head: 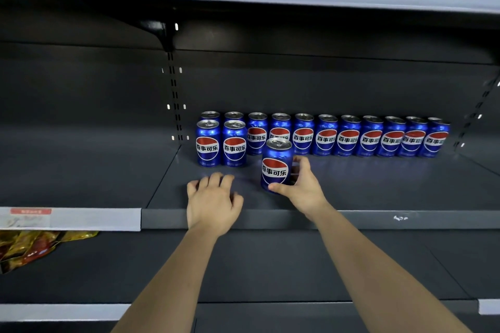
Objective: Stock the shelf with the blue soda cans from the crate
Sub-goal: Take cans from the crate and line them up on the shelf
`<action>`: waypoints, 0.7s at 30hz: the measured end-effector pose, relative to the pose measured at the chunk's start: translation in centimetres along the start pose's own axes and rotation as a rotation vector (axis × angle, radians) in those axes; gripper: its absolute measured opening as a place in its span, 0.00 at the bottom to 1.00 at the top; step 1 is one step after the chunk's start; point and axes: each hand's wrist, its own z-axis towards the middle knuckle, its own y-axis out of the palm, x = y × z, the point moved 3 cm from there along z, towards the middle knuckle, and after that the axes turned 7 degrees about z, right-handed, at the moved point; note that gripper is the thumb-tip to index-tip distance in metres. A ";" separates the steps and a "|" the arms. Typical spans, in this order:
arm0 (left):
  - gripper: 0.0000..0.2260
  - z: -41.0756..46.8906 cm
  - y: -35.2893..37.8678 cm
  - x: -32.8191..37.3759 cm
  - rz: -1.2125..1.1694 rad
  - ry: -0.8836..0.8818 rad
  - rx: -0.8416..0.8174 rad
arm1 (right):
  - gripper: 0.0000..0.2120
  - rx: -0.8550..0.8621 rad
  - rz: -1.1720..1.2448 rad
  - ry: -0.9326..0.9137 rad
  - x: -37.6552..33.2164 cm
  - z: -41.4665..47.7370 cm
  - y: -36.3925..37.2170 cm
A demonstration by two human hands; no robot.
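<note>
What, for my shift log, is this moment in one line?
right hand: grips blue can on shelf | left hand: rests empty on shelf | front row: two cans

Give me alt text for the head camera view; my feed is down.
The right hand grips an upright blue soda can near the front of a dark shelf, just right of two cans that start a second row. Behind them a row of eleven matching cans lines the back, and the left hand rests on the shelf, holding nothing.
</note>
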 end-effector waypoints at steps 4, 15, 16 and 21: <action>0.29 0.0 0.1 0.0 -0.002 -0.006 0.028 | 0.41 -0.046 -0.015 0.012 0.1 0.1 0.0; 0.28 0.0 0.4 0.1 0.004 0.018 0.028 | 0.33 0.072 -0.338 -0.023 -0.3 0.9 1.7; 0.28 0.0 0.4 0.1 0.005 0.016 0.031 | 0.32 0.056 -0.366 -0.027 -0.3 1.0 2.0; 0.28 0.1 0.5 0.1 0.007 0.019 0.022 | 0.29 0.018 -0.432 0.028 0.1 2.6 2.6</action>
